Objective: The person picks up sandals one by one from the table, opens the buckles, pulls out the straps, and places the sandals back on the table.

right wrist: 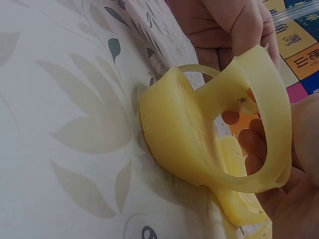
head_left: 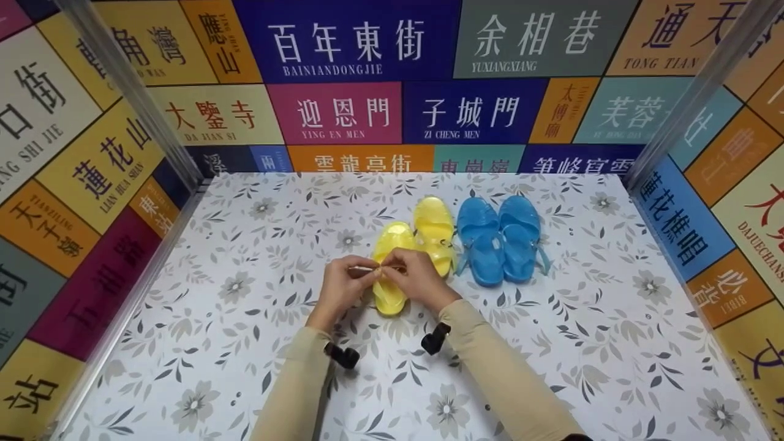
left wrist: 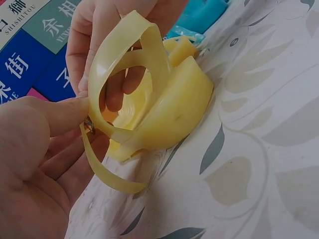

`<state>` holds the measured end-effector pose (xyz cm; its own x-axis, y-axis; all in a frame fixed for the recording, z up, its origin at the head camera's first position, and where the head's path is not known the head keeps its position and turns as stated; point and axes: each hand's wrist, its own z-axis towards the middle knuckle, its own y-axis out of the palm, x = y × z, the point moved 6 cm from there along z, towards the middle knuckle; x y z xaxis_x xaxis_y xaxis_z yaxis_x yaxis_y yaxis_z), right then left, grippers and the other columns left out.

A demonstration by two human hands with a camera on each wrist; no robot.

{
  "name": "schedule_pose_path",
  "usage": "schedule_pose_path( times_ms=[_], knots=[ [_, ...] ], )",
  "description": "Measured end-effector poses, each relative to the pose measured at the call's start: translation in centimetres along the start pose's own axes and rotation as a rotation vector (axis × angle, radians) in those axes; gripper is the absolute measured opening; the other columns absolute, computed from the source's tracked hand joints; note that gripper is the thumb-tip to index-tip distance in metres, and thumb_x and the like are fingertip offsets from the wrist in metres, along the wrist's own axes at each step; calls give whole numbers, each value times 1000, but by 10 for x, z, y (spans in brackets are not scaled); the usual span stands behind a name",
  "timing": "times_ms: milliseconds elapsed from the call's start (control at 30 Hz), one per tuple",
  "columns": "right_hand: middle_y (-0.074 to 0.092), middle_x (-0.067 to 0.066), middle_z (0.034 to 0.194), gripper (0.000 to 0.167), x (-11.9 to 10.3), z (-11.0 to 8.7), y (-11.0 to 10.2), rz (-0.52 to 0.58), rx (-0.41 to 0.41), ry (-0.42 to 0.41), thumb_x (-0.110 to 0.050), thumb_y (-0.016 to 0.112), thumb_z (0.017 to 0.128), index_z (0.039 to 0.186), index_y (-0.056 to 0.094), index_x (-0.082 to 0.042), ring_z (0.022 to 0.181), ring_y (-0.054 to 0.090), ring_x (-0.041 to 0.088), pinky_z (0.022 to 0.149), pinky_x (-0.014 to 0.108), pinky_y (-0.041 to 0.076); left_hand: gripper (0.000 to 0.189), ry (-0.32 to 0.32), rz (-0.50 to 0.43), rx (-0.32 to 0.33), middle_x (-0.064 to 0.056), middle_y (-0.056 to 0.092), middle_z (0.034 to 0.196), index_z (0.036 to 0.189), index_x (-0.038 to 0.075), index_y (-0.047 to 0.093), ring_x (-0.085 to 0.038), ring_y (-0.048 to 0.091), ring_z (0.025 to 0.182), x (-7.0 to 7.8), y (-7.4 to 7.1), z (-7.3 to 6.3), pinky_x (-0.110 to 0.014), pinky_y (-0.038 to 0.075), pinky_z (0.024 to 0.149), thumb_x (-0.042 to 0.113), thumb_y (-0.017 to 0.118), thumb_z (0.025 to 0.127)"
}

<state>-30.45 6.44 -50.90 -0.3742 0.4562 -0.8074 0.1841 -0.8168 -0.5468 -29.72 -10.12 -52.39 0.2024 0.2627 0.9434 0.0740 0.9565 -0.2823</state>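
Observation:
A yellow jelly sandal stands on the flowered sheet, its heel end toward me. Over it my left hand and right hand meet at the ankle strap. In the left wrist view, the left thumb and fingers pinch the strap beside a small metal buckle, below which the strap's loose end curls down. My right hand's fingertips grip the strap from the other side, partly hidden behind the loop. The right wrist view shows the heel cup low on the sheet with the strap raised above it.
A second yellow sandal lies just right of the first, its strap lying across it. Two blue sandals stand side by side farther right, their straps hanging at the sides. Lettered panels wall the table on the back and both sides.

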Motion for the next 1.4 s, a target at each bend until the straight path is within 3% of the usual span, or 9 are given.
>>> schedule_pose_path(
  times_ms=[467, 867, 1400],
  knots=[
    [76, 4, 100, 4, 2, -4, -6, 49, 1, 37, -8, 72, 99, 101, 74, -6, 102, 73, 22, 96, 36, 59, 12, -33, -34, 13, -13, 78, 106, 102, 3, 80, -31, 78, 99, -3, -4, -2, -32, 63, 80, 2, 82, 90],
    [78, 7, 113, 15, -2, 1, -1, 12, -16, -7, -13, 72, 100, 113, 76, -5, 105, 74, 22, 94, 33, 59, 10, -19, 5, -25, -13, 78, 108, 101, 4, 81, -29, 78, 97, -1, -1, 1, -31, 63, 75, 3, 80, 91],
    [78, 6, 101, 6, 3, -1, -3, 57, 9, 39, -10, 75, 97, 99, 74, -5, 99, 74, 22, 91, 33, 61, 10, -27, -37, -5, -14, 78, 107, 101, 4, 80, -30, 78, 96, -4, -3, -1, -30, 63, 76, 6, 82, 91]
  ],
)
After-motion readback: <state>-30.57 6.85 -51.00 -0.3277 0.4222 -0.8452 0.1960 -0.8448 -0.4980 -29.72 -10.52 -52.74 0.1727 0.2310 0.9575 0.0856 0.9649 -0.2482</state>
